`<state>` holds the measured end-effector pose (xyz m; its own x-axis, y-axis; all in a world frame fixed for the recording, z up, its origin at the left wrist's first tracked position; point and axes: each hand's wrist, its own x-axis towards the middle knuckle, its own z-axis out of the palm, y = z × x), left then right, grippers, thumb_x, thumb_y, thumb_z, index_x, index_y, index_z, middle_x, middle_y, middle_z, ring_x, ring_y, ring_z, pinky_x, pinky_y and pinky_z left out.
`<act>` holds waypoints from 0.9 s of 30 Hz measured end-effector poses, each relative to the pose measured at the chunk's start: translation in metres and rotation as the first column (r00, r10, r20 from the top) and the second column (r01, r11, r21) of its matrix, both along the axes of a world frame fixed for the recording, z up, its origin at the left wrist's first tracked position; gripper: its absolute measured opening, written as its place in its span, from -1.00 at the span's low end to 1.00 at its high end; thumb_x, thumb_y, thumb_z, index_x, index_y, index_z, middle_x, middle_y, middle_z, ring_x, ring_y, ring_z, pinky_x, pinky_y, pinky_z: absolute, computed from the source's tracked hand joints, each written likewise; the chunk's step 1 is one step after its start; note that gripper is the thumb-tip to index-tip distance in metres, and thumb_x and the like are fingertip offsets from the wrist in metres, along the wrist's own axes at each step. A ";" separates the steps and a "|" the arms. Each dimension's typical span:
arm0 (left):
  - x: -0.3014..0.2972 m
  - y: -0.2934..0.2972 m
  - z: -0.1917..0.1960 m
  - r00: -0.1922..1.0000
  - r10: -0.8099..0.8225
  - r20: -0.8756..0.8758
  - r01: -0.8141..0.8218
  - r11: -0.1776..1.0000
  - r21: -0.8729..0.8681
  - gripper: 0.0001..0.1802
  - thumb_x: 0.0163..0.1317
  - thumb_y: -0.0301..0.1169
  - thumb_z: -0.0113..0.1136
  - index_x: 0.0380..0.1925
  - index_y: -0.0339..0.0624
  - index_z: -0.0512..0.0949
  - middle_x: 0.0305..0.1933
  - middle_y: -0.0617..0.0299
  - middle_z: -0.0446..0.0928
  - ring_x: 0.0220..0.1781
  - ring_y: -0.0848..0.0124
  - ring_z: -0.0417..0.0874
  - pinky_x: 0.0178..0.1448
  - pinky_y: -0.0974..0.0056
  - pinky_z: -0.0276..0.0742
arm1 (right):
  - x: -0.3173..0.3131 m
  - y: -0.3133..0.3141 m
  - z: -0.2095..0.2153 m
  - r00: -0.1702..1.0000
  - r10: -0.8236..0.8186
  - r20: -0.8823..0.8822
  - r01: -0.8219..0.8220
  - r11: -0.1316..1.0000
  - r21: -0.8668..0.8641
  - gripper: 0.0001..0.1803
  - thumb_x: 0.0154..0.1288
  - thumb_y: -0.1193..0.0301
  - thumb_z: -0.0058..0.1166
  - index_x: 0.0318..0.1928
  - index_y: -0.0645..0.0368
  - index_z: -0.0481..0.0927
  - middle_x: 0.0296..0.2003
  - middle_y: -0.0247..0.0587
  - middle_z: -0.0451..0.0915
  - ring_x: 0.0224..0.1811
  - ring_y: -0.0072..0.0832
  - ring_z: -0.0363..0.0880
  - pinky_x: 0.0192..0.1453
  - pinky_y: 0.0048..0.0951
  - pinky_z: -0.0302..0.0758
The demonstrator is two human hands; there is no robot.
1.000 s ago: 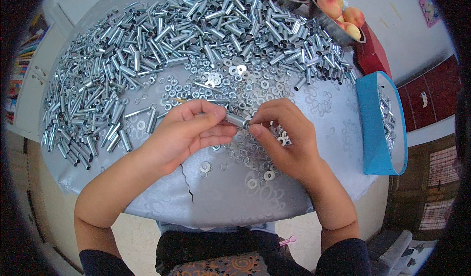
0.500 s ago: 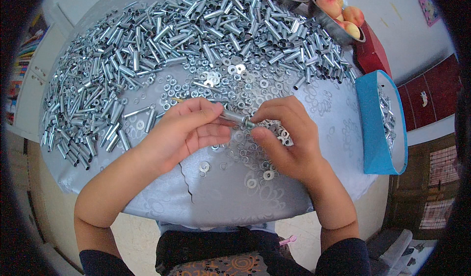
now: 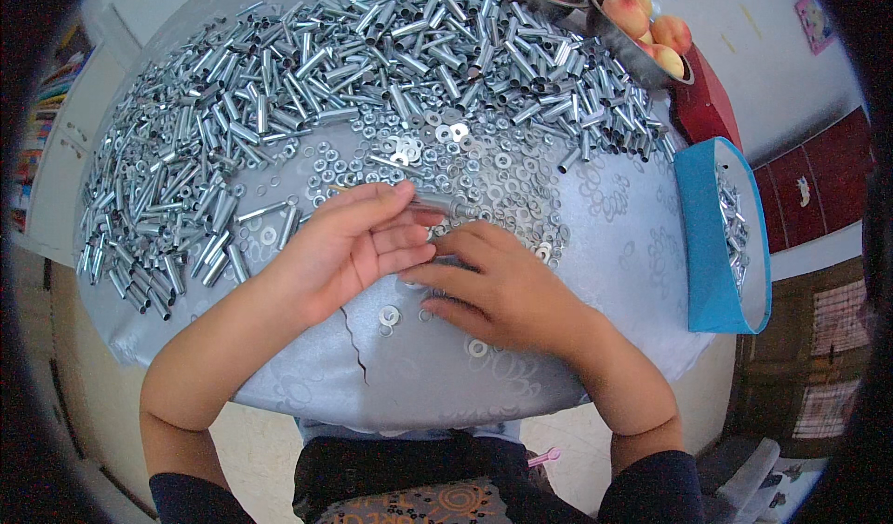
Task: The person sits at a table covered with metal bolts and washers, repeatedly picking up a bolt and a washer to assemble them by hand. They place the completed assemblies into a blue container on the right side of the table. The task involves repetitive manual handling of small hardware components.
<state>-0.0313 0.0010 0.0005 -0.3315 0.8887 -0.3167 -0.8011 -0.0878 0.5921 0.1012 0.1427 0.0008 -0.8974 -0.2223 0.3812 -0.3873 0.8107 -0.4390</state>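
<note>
Over the near middle of the table, my left hand (image 3: 349, 245) pinches a metal sleeve anchor (image 3: 437, 204) between thumb and fingers. The anchor lies roughly level, its threaded end pointing right. Just below that end is my right hand (image 3: 507, 287), palm down, with fingers apart and reaching left beside my left fingertips. I see nothing held in it; its thumb is hidden. Flat washers (image 3: 389, 315) lie near both hands. Loose nuts and washers (image 3: 502, 161) spread beyond the anchor.
A broad heap of metal sleeves and bolts (image 3: 307, 68) covers the far and left table. At the right edge stands a blue fabric box (image 3: 702, 245) with metal parts inside. Metal bowls, one holding peaches (image 3: 670, 33), sit at the far right beside a red box (image 3: 704, 105).
My right hand has left the anchor's threaded end and moved down and left, its fingers spreading. My left hand still holds the anchor in nearly the same place.
</note>
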 end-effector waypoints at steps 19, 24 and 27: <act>0.003 0.001 0.002 0.999 0.051 -0.018 -0.052 0.995 -0.087 -0.85 0.22 -0.36 0.00 -0.32 -0.20 0.45 -0.30 0.12 0.55 -0.38 0.48 0.58 -0.17 0.27 0.57 | 0.004 0.011 0.018 0.921 -0.373 -0.114 0.318 0.888 -0.330 -0.72 -0.02 0.61 0.13 -0.23 0.21 0.43 -0.30 -0.12 0.48 -0.29 -0.25 0.49 -0.25 -0.39 0.41; 0.003 0.001 -0.001 0.998 0.039 -0.052 -0.042 0.996 -0.077 -0.84 0.23 -0.35 -0.02 -0.31 -0.21 0.45 -0.29 0.13 0.54 -0.33 0.45 0.59 -0.16 0.27 0.57 | 0.007 0.008 0.019 0.936 -0.327 -0.127 0.263 0.893 -0.365 -0.69 -0.04 0.61 0.16 -0.22 0.21 0.44 -0.29 -0.12 0.49 -0.24 -0.24 0.50 -0.21 -0.41 0.44; 0.002 0.001 -0.001 0.998 0.008 -0.061 -0.011 0.998 -0.060 -0.82 0.21 -0.35 0.03 -0.32 -0.25 0.42 -0.25 0.07 0.52 -0.24 0.40 0.57 -0.07 0.29 0.54 | 0.005 0.007 0.016 0.932 -0.316 -0.178 0.246 0.912 -0.328 -0.68 -0.04 0.61 0.16 -0.20 0.21 0.45 -0.27 -0.12 0.50 -0.22 -0.23 0.50 -0.16 -0.39 0.44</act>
<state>-0.0297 0.0019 0.0000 -0.3601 0.8653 -0.3488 -0.7630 -0.0580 0.6438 0.1066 0.1495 0.0172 -0.7898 0.1807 0.5862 -0.2779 0.7466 -0.6045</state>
